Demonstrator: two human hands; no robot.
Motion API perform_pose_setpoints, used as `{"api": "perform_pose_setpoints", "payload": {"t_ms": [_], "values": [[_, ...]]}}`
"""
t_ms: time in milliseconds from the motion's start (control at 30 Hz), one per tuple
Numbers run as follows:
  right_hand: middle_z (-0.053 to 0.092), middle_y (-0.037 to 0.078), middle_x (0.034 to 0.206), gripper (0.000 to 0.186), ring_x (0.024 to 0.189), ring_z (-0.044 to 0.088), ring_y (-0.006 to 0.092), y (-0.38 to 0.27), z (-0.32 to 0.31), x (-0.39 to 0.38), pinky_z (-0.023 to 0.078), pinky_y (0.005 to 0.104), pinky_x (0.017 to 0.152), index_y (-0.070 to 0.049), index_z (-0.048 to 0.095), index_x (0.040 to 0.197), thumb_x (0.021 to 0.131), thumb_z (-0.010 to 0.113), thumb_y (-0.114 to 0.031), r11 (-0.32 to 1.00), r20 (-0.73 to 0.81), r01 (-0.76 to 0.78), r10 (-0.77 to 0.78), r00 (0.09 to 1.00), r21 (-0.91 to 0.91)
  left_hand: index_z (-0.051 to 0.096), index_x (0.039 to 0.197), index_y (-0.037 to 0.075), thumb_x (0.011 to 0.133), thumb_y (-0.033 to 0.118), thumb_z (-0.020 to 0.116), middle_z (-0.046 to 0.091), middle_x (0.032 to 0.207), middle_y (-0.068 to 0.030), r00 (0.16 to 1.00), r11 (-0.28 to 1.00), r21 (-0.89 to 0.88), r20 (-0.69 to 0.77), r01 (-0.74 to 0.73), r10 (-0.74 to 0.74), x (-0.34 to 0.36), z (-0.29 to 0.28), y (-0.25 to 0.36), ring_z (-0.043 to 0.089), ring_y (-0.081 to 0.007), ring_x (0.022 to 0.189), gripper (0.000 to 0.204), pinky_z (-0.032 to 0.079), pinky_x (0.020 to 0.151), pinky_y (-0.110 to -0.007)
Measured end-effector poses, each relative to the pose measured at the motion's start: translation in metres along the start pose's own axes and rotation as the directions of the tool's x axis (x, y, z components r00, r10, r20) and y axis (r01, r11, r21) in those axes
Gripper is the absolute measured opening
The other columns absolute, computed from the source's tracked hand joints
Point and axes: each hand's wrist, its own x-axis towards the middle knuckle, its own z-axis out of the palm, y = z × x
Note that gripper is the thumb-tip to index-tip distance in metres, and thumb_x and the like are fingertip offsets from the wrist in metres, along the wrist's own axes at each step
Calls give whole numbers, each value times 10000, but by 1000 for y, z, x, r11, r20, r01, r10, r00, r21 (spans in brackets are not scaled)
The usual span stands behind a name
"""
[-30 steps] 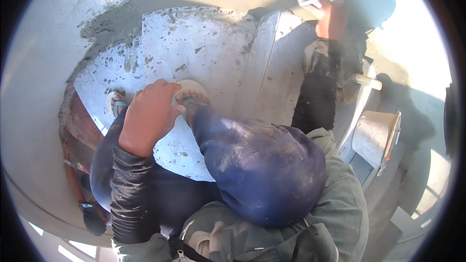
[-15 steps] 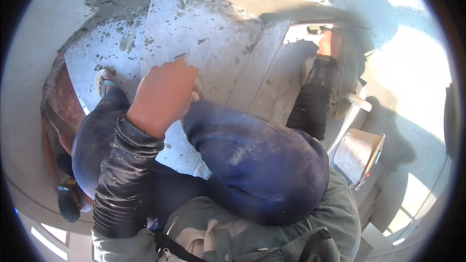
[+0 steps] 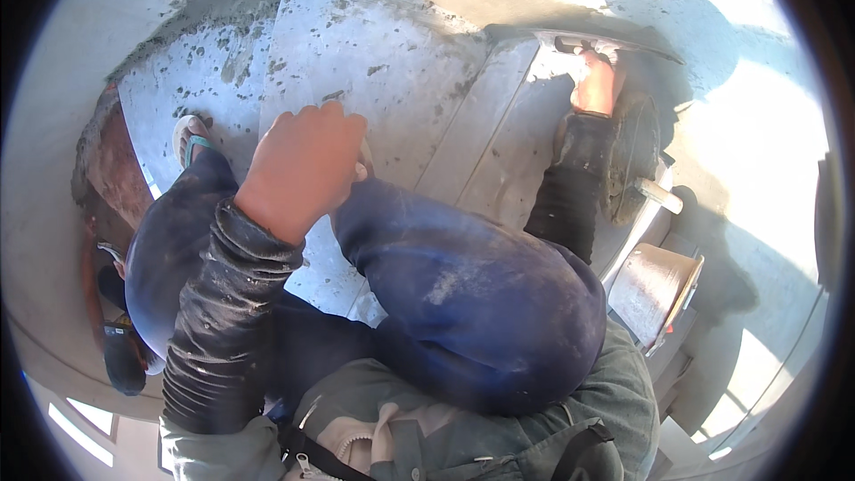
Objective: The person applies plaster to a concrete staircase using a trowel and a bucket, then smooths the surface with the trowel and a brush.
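My right hand [image 3: 598, 87] is closed round the handle of a plastering trowel [image 3: 637, 43]. The trowel's long thin blade lies along wet grey mortar [image 3: 525, 2], at the far edge of the pale, splattered boards [image 3: 365, 53]. My left hand [image 3: 307, 169] is a closed fist above my bent knee, and its back hides whatever its fingers may hold. Beside my right forearm stands a round, mortar-caked container [image 3: 634, 160]. Close to it lies a tool with a pale handle [image 3: 659, 196].
A metal bucket [image 3: 655, 289] lies tilted at the right. My sandalled foot [image 3: 191, 138] rests on the boards at the left. At the lower left, another person [image 3: 125, 356] is partly visible beside a reddish-brown surface [image 3: 120, 160]. Strong sun and shadows cross the right side.
My right hand has shifted slightly left and nearer, and more of the trowel blade now shows. The round container is more exposed. My left fist has hardly moved.
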Motion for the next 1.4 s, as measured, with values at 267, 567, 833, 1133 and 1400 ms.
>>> {"api": "perform_pose_setpoints", "payload": {"t_ms": [267, 567, 833, 1133, 1400], "values": [[640, 138, 945, 252, 769, 655, 227, -5, 51, -12, 579, 356, 632, 115, 596, 1057, 825, 682, 67, 998, 98, -38, 32, 995, 58, 639, 1114, 53, 791, 198, 769, 609, 989, -136, 1000, 1000, -2, -20, 23, -23, -7, 2, -4, 621, -352, 935, 377, 500, 820, -450], [644, 172, 959, 211, 909, 684, 267, -79, 41, -36, 625, 440, 791, 103, 608, 1027, 884, 695, -26, 986, 127, 164, -166, 978, 32, 638, 1109, 62, 798, 188, 756, 604, 977, -128, 998, 999, -32, -56, 3, -5, -11, 5, -8, 617, -343, 947, 355, 495, 828, -444], [673, 128, 947, 190, 803, 692, 215, 20, 92, -53, 604, 343, 687, 62, 628, 1042, 869, 692, 14, 996, 171, -76, 85, 982, -55, 636, 1139, 72, 797, 189, 761, 599, 974, -133, 998, 1000, 3, -65, 11, -10, -18, -2, -10, 618, -344, 950, 382, 494, 825, -445], [687, 126, 971, 212, 797, 701, 215, 32, 72, 14, 605, 325, 641, 83, 630, 1098, 901, 661, 12, 975, 32, 122, -118, 992, -185, 622, 1213, 45, 802, 208, 758, 624, 1066, -152, 999, 999, 20, -7, 51, -51, -22, -7, -15, 616, -354, 1007, 462, 496, 863, -440], [688, 126, 909, 283, 752, 699, 240, -132, 36, -17, 626, 333, 664, 101, 603, 1129, 918, 669, -75, 976, 43, 217, -215, 976, -36, 618, 1255, 48, 822, 221, 735, 629, 1100, -172, 994, 995, -26, 63, 94, -92, -28, -11, -13, 612, -361, 1056, 480, 491, 913, -439]]}}
